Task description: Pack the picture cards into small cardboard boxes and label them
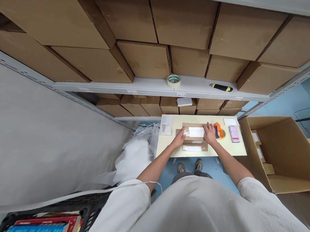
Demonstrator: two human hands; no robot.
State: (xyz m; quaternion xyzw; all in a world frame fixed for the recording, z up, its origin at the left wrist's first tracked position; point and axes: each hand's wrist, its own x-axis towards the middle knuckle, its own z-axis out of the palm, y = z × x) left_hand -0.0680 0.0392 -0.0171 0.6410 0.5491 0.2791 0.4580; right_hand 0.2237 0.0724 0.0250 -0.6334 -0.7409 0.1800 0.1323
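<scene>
On the small cream table [168, 149], my left hand [179, 138] grips the left end of a small cardboard box [193, 125] that bears a white label and clear tape. Its right end is held by my right hand [210, 133], with the fingers over the edge. Close in front of this box lies another taped cardboard box [205, 148], also with a white label. An orange tape dispenser [218, 129] with a roll of tape is just right of my right hand.
Metal shelves with many cardboard boxes rise ahead; a tape roll [173, 81] and a utility knife [222, 87] lie on one shelf. A large open carton [285, 150] with small boxes stands right. White plastic bags [134, 156] sit left, and a black crate [87, 213] holds books.
</scene>
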